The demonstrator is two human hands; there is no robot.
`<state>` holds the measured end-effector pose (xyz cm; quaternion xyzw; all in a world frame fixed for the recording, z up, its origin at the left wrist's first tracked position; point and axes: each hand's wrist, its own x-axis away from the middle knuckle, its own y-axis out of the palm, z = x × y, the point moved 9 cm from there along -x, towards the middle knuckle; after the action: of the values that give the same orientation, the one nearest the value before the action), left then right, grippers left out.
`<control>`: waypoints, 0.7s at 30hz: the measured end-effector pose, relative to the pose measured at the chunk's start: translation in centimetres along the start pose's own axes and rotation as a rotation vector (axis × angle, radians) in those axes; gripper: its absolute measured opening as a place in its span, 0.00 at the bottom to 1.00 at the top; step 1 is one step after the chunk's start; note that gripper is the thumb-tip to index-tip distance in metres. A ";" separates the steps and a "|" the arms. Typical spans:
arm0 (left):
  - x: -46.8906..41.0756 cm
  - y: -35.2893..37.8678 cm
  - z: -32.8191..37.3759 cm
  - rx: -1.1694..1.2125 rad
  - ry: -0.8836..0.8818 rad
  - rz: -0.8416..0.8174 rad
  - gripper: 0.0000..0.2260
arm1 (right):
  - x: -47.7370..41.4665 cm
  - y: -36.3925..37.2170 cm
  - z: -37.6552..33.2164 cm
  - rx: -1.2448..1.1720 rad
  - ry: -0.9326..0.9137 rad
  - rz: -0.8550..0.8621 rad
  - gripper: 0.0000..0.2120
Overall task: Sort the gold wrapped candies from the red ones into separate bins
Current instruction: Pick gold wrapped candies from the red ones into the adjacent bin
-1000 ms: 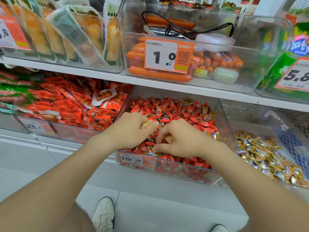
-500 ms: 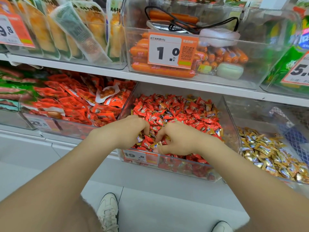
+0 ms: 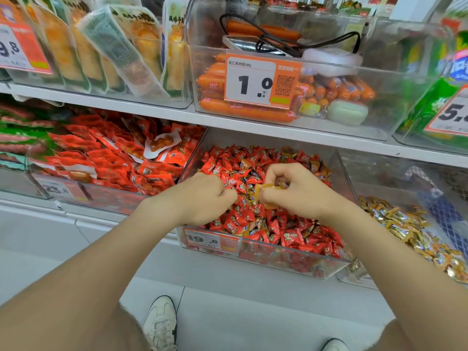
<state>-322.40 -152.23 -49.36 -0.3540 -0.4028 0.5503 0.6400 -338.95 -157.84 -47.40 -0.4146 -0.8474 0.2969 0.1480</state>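
Note:
A clear bin on the lower shelf is heaped with red wrapped candies, with a few gold ones mixed in. Both hands are over its middle. My right hand pinches gold wrapped candies just above the pile. My left hand has its fingers curled down into the red candies. Its fingertips are hidden, so I cannot tell whether it holds anything. To the right, a second clear bin holds gold wrapped candies.
A bin of red snack packets stands to the left. The upper shelf overhangs the candy bins and carries a bin of sausages with a price tag, a cable and a phone. My shoes are on the grey floor.
My right hand has risen out of the pile with gold candies pinched in its fingers. My left hand has stayed dug into the red candies. The view has shifted slightly downward and closer.

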 end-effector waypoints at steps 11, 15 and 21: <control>-0.9 -1.1 0.1 -0.175 0.020 0.197 0.08 | 0.6 0.9 0.7 -0.356 0.192 0.053 0.14; -0.7 0.2 1.0 -0.191 0.117 0.046 0.03 | 0.8 1.9 0.2 -0.340 0.147 -0.041 0.12; -1.2 2.1 -0.1 -0.226 0.091 -0.115 0.08 | 0.6 2.7 -0.7 0.107 -0.049 -0.163 0.15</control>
<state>-323.24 -153.12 -51.43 -0.4250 -0.4524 0.4472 0.6440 -337.31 -155.83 -48.58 -0.3284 -0.8645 0.3388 0.1731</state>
